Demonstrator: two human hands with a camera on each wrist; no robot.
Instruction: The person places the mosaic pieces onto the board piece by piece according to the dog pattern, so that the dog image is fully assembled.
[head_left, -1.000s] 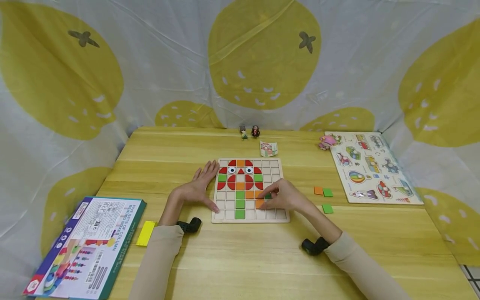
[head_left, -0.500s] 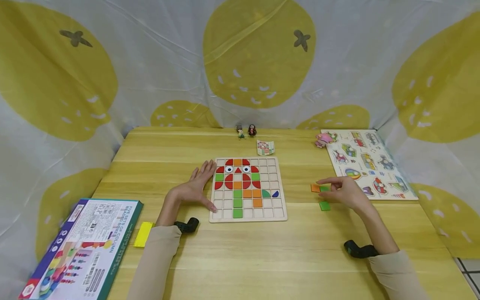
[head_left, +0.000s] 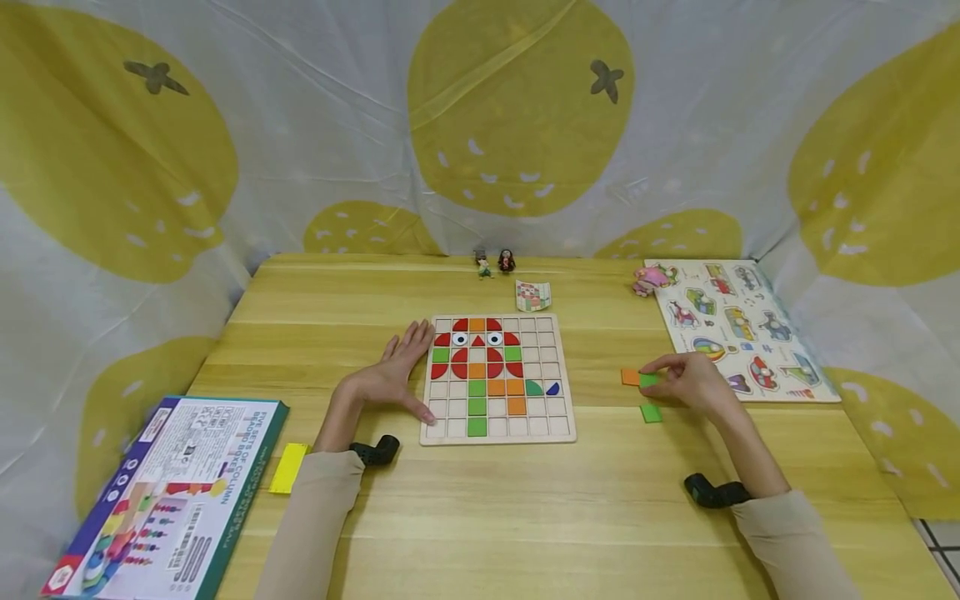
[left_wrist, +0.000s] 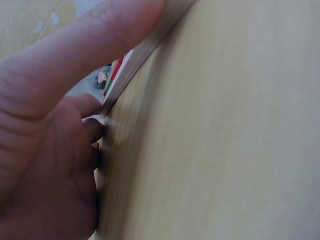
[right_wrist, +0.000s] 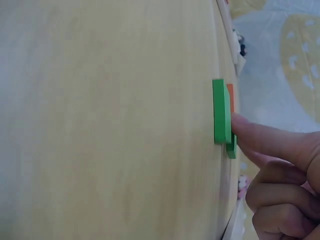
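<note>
A wooden grid board (head_left: 561,427) lies mid-table, with red, orange, green and eye pieces in its cells. On its right side sit a teal quarter-round piece (head_left: 533,387) and a blue half-round piece (head_left: 552,388). My left hand (head_left: 386,377) rests spread along the board's left edge, thumb on the near corner. To the right, my right hand (head_left: 692,385) pinches a green square tile (head_left: 648,380) between thumb and index finger at the table surface. An orange tile (head_left: 630,377) lies beside it. Another green tile (head_left: 650,413) lies nearer; in the right wrist view this green tile (right_wrist: 219,111) stands in front.
A picture card (head_left: 533,296) and two small figurines (head_left: 495,262) are behind the board. A peg puzzle (head_left: 738,325) with a pink toy (head_left: 651,280) fills the back right. At left lie a printed box (head_left: 168,496) and a yellow block (head_left: 288,468).
My right hand has left the board, where the teal and blue pieces now show, and moved right to the loose tiles, its fingers closing on a green one. My left hand has stayed put.
</note>
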